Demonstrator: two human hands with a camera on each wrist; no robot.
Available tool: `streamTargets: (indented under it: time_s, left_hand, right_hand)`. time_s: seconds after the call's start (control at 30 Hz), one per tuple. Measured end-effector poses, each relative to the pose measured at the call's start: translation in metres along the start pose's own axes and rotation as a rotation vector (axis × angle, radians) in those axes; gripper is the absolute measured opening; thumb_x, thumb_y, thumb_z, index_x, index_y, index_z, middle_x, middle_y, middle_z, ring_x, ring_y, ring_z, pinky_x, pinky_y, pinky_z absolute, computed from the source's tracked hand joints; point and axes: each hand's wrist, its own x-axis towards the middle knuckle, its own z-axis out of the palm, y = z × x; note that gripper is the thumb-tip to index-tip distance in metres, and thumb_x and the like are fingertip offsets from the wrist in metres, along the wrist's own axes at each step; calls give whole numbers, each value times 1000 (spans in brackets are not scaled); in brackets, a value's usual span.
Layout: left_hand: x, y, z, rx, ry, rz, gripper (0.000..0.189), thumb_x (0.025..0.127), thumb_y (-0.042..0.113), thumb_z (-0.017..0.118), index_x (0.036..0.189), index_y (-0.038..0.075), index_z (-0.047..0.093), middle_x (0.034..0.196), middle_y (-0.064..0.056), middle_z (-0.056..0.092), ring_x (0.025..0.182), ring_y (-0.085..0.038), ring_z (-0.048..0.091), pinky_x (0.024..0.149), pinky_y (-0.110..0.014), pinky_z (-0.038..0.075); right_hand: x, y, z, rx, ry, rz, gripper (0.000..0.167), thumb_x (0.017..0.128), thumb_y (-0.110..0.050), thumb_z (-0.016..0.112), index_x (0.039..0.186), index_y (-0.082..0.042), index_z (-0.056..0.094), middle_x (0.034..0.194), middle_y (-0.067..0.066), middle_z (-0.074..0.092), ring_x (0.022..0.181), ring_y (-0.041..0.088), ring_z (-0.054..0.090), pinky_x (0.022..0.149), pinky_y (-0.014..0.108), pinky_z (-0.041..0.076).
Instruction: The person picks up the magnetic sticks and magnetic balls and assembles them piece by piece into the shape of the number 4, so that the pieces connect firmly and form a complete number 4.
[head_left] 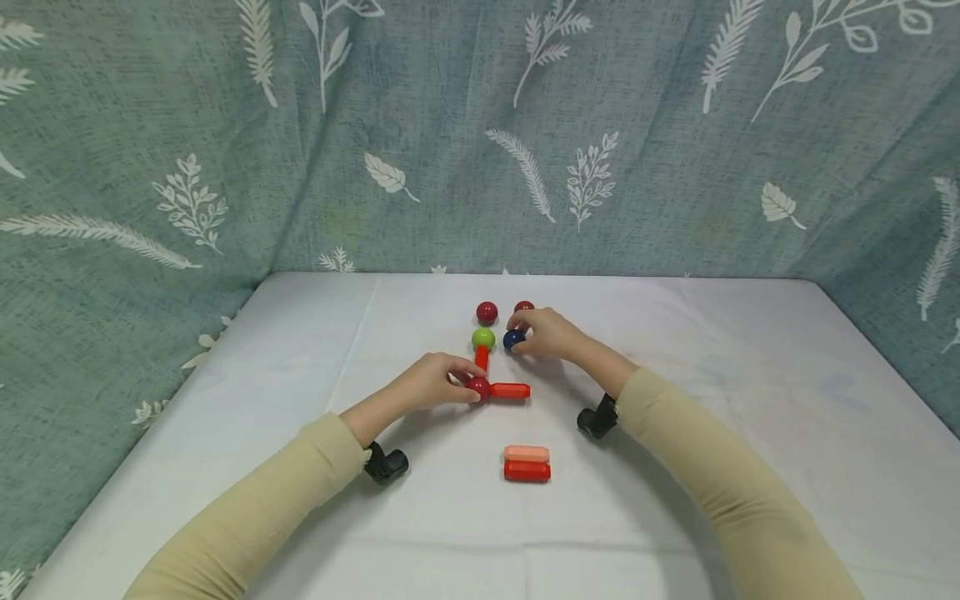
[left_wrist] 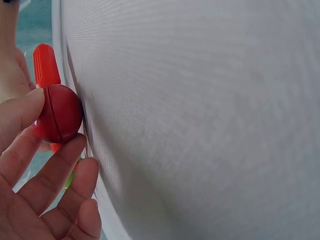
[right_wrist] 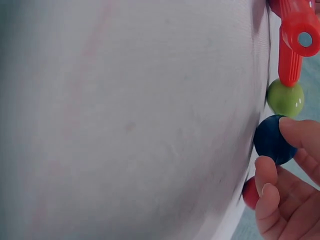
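Observation:
My left hand point(head_left: 437, 382) pinches a red ball point(left_wrist: 61, 114) between thumb and fingers on the white tabletop. From that ball one red rod point(head_left: 511, 391) points right, and another red rod point(head_left: 482, 360) runs back to a green ball point(head_left: 483, 338). Farther back, a dark blue ball point(head_left: 513, 340) is held by the thumb and fingers of my right hand point(head_left: 551, 335). In the right wrist view the blue ball point(right_wrist: 275, 140) sits close beside the green ball point(right_wrist: 286, 97); whether they touch I cannot tell.
Behind the hands are two more red balls, one in full view point(head_left: 487, 312) and one partly hidden by my right hand. Nearer the front, a pale orange rod point(head_left: 527, 453) lies alongside a red rod point(head_left: 527, 472). A patterned green cloth point(head_left: 450, 150) hangs behind the table.

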Motion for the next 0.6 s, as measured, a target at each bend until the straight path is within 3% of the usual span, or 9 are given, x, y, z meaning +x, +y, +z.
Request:
streamTargets:
  time_s: [0.6]
  left_hand:
    - [0, 4, 3, -6, 13, -68, 32, 78, 18, 73, 110, 15, 68, 94, 0, 65, 78, -14, 52, 62, -22, 45]
  right_hand:
    - [-32, 8, -3, 19, -74, -24, 35, 81, -14, 66, 115, -6, 61, 108, 12, 64, 100, 21, 57, 89, 36, 45]
